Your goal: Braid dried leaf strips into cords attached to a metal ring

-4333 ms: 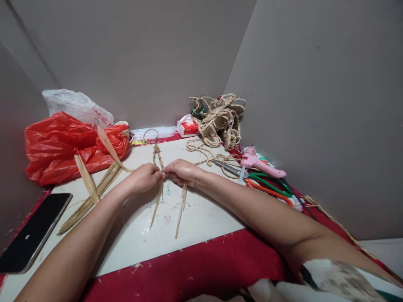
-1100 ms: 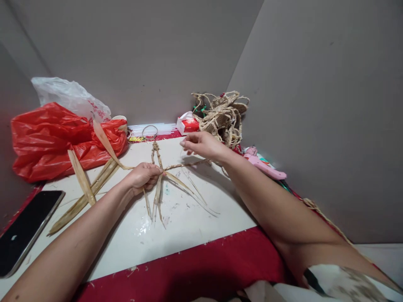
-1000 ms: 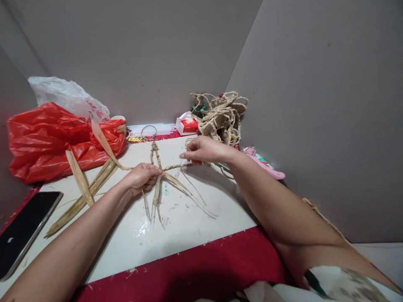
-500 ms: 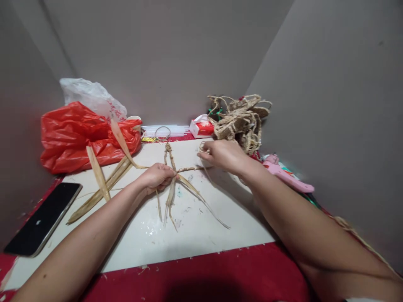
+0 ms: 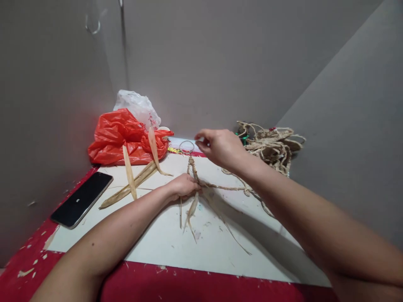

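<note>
My left hand is closed in a pinch on a twisted straw cord on the white board. At the cord's top sits a thin ring. Loose dried leaf strips hang below my fingers, some lying across the board. A long side strand runs right from the pinch to a small looped knot, partly behind my right forearm. My right hand is raised above the board near the ring, thumb and forefinger apart, with nothing visible between them.
Wide dried leaves lie at left beside a black phone. Behind them stand a red plastic bag and a white plastic bag. A heap of braided straw pieces is at back right. Red cloth borders the board.
My right hand has let go of the straw strand and risen toward the ring; the strand now lies on the board at right. My left hand keeps its pinch. The view has shifted left.
</note>
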`<state>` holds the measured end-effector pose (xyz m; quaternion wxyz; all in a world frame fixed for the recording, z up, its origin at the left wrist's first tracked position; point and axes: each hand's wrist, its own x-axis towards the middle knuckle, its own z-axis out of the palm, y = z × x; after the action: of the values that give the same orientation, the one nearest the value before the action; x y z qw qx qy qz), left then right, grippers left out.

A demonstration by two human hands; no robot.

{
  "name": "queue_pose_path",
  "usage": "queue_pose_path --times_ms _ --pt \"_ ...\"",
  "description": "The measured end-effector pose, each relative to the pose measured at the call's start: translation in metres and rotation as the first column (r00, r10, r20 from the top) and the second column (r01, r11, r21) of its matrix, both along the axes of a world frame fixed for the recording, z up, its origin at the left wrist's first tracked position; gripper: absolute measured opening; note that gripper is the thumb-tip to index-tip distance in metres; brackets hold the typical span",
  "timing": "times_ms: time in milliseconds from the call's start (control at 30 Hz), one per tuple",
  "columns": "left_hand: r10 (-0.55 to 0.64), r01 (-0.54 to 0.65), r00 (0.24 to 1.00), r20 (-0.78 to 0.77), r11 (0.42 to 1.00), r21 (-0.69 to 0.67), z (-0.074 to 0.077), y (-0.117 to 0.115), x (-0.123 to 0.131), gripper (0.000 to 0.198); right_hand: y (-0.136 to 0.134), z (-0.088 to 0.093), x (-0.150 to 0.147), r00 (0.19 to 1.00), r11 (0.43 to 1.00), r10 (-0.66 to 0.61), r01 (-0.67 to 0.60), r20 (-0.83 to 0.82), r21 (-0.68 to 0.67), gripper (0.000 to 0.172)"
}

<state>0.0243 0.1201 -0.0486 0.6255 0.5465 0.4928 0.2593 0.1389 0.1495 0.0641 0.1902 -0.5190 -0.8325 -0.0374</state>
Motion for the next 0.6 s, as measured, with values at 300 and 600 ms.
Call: queue_pose_path --times_ms 300,600 --pt "0.049 -0.049 0.998 -0.04 0.999 0.023 -0.003 -0.001 0.0 0.015 0.07 -0.032 -0.125 0.949 0.977 0.064 -0.122 -0.309 -0.173 0.028" --pt "0.04 -0.04 0.999 -0.013 0.999 0.004 -0.006 0.002 0.001 0.013 0.062 -0.016 -0.105 0.731 0.925 0.164 -0.348 -0.662 -0.155 0.01"
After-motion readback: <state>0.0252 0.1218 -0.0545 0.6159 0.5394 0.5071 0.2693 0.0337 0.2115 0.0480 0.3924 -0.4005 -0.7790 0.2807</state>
